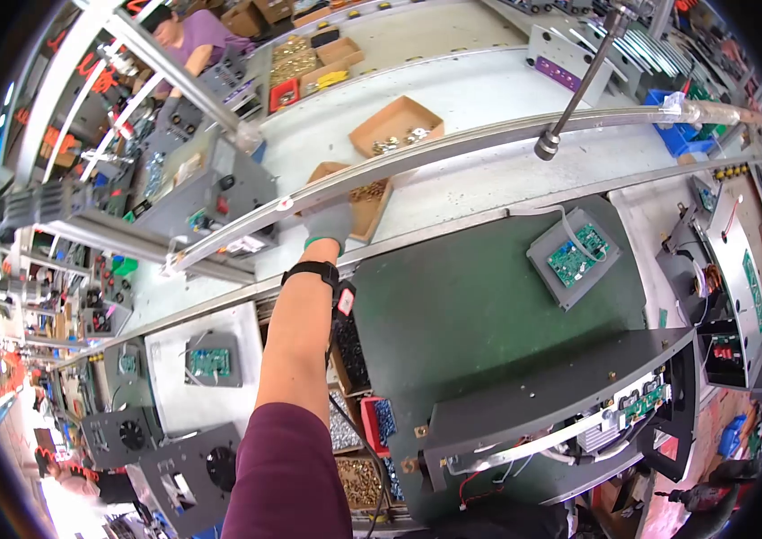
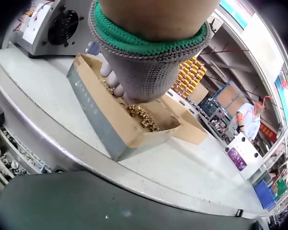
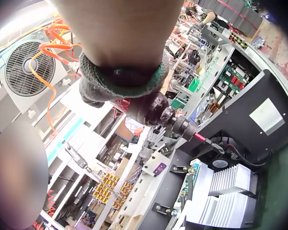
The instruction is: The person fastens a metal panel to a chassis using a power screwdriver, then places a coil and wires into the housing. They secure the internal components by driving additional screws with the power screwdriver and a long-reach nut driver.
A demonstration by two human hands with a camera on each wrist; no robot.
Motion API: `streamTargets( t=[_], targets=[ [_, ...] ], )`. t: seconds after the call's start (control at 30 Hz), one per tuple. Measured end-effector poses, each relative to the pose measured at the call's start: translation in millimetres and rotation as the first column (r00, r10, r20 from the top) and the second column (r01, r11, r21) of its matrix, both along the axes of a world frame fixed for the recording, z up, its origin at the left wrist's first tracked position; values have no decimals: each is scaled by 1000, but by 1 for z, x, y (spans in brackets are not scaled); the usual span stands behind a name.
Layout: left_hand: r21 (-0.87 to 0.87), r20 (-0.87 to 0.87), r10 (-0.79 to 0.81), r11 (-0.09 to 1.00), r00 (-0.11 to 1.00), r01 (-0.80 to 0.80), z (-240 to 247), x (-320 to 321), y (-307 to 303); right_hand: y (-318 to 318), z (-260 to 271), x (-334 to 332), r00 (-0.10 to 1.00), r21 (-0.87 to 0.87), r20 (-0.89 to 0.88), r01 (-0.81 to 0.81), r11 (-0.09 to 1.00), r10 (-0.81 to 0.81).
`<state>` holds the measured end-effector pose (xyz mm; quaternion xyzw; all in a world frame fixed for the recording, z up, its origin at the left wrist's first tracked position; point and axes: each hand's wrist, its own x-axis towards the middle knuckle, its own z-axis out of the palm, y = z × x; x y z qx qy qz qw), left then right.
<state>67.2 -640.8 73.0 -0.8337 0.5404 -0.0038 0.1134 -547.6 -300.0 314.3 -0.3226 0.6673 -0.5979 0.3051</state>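
My left hand, in a grey knit glove with a green cuff, reaches into an open cardboard box. Small brass-coloured fasteners lie in the box, and the gloved fingers dip down among them. The thumb side is hidden, so I cannot tell whether a fastener is pinched. Low at the right of the head view, my gloved right hand grips a power drill. Its chuck and red-collared bit show in the right wrist view, pointing toward a dark metal housing.
A metal rail crosses above the bench. A hanging driver dangles at upper right. On the green mat are a circuit board on a grey plate and a long black chassis. Another fastener box stands behind the rail.
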Motion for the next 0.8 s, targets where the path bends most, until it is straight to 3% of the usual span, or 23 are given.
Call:
streamTargets(
  t=[0.03, 0.1, 0.13, 0.17, 0.23, 0.3, 0.37, 0.43, 0.47, 0.5, 0.57, 0.6, 0.63, 0.7, 0.73, 0.77, 0.8],
  targets=[
    [1, -10, -14, 1000, 1000, 14, -19, 8, -7, -6, 2, 15, 976, 38, -211, 55, 998, -45],
    [-311, 52, -70, 947, 996, 82, -56, 25, -17, -13, 5, 28, 991, 33, -137, 17, 999, -12],
    [-310, 45, -82, 946, 996, 92, -68, 32, -22, -18, 8, 34, 998, 23, -52, -39, 999, 40],
    [-314, 14, -64, 947, 998, 65, -77, 39, -27, -29, 13, 45, 990, -23, -75, -121, 992, 119],
    [-316, -42, -96, 945, 994, 78, -73, 41, -26, -34, 12, 47, 992, -13, -109, -58, 998, 56],
    [-300, -11, -139, 945, 990, 129, -61, 38, -19, -30, 7, 43, 979, -18, -198, -46, 999, 42],
    [-277, 20, -178, 944, 984, 177, -39, 33, -11, -8, -13, 4, 986, -71, -162, -57, 996, 45],
    [-253, -17, -60, 966, 998, 54, -8, 23, 5, 11, -30, -33, 987, -183, -144, -103, 978, 76],
    [-312, -105, -171, 941, 980, 131, 21, 16, 24, 11, -30, -40, 982, -229, -157, -136, 964, 101],
    [-270, -142, -155, 956, 978, 113, 53, 6, 44, 5, -24, -28, 976, -232, -116, -205, 951, 183],
    [-523, -418, -324, 850, 849, 66, 89, 1, 93, -16, -14, 1, 953, -256, -92, -304, 918, 290],
    [-606, -575, -337, 787, 746, -112, 103, -9, 121, -23, -14, 8, 941, -283, -115, -337, 898, 318],
    [-621, -572, -375, 779, 729, -86, 113, -5, 145, -25, -12, 11, 938, -284, -67, -345, 895, 340],
    [-579, -673, -315, 787, 669, -213, 141, -23, 199, -28, -11, 29, 949, -325, 50, -278, 904, 310],
    [-505, -784, -269, 800, 559, -323, 161, -46, 227, -29, -14, 24, 904, -320, 47, -389, 864, 425],
    [-478, -789, -271, 835, 552, -273, 172, -59, 253, -33, -17, 26, 869, -378, 62, -435, 817, 491],
    [-355, -881, -194, 874, 432, -331, 176, -71, 276, -34, -17, 33, 827, -436, 73, -477, 763, 558]
  ],
)
